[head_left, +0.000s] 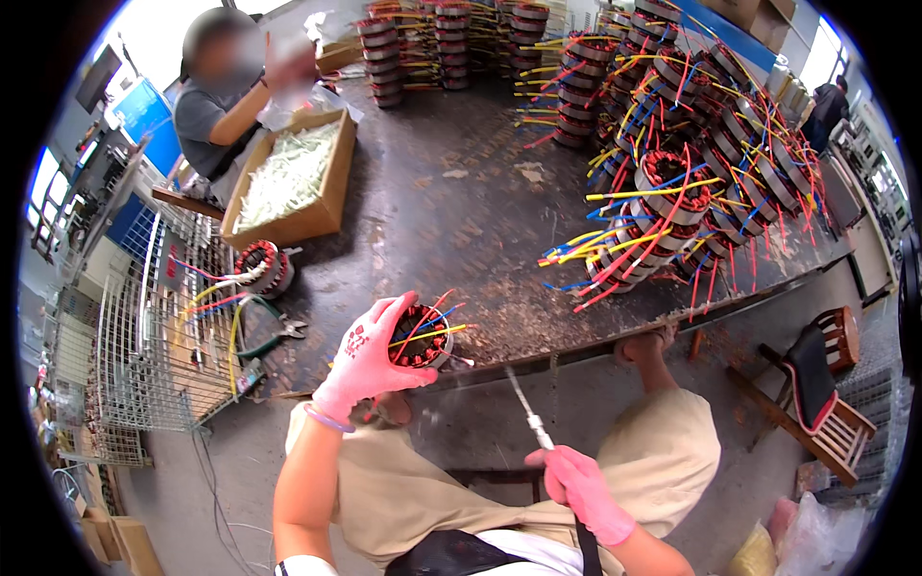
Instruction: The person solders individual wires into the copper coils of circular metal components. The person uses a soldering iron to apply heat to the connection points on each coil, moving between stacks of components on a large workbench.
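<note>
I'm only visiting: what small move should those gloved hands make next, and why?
Probably the right hand should bring the thin rod-like tool a little left, nearer the wire-wound ring: the left hand grips the ring around its left side, leaving its right side exposed, while the tool's tip looks apart from it.

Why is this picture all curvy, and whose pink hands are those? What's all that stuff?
There's no robot here: a person wears a wide fisheye camera on their head, looking down, so straight edges bend. Those hands wear pink gloves. The left hand holds a round metal ring with red windings and coloured wires. The right hand grips a thin, pale, stick-like tool. On the dark, scuffed table are many tall stacks of similar rings, plus a brown cardboard box of thin white pieces. Another person in a grey shirt is beyond the box.
</note>
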